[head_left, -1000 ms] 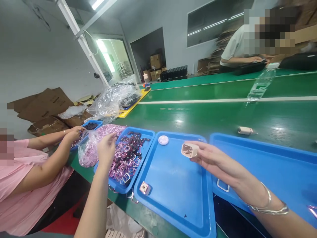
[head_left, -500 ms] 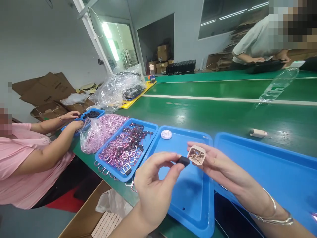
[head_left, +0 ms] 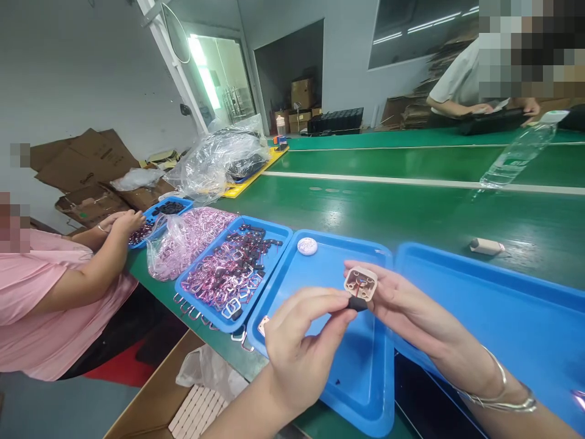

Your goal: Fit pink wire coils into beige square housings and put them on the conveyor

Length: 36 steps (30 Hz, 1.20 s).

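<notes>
My left hand (head_left: 306,344) pinches a small black block (head_left: 358,303) between thumb and fingertips. In my right hand (head_left: 402,302) is a small beige plastic housing (head_left: 354,291), its hollow side turned toward me, with round posts and thin red wire inside. The black block sits right at the housing's lower edge; whether they touch I cannot tell. Both hands are above a blue tray (head_left: 381,390), which holds a round white piece (head_left: 307,246) at its far left corner and a tiny dark bit near the bottom. Another beige piece (head_left: 262,326) shows partly behind my left hand.
Left is a blue tray of pink-silver frames and black parts (head_left: 228,274), beside a bag of pink frames (head_left: 192,238). Another blue tray (head_left: 457,286) lies right. A beige housing (head_left: 487,246) and a bottle (head_left: 521,155) lie beyond. A cardboard box (head_left: 150,390) stands below. Two co-workers sit nearby.
My left hand has moved right, bringing the black block from beside the housing to its lower edge. Red wire now shows inside the housing. The left co-worker's hands have drawn together.
</notes>
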Each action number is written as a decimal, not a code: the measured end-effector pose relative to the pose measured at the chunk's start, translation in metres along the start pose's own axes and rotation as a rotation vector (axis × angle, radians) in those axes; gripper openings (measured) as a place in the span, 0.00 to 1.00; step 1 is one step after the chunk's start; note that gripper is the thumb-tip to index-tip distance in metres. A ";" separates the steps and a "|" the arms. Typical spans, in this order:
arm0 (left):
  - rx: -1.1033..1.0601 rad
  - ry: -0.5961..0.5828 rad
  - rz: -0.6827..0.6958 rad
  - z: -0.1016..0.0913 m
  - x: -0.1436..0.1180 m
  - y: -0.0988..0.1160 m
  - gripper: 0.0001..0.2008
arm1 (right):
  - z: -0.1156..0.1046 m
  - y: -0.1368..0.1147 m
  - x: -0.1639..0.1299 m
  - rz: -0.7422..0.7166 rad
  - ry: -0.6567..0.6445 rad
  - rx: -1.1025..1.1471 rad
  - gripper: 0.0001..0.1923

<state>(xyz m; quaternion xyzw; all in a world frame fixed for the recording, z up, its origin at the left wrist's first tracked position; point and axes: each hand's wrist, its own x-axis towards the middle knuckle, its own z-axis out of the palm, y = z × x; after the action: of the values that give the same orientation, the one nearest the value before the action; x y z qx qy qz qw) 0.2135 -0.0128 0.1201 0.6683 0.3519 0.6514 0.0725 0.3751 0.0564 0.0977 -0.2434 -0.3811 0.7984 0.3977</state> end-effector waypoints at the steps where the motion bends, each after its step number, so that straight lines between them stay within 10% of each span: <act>1: 0.005 -0.004 0.011 0.000 0.000 0.000 0.17 | -0.001 0.000 0.000 0.000 -0.007 0.006 0.15; 29: 0.035 -0.084 0.018 0.000 -0.005 -0.005 0.15 | -0.006 0.003 0.002 0.000 -0.017 0.064 0.14; 36: -0.121 0.000 -0.476 0.006 -0.002 -0.003 0.07 | -0.008 0.004 0.005 0.012 -0.049 0.042 0.21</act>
<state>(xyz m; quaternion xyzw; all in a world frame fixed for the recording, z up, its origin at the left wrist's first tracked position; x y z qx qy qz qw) 0.2184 -0.0097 0.1158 0.5611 0.4596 0.6359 0.2638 0.3761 0.0619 0.0895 -0.2177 -0.3722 0.8144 0.3884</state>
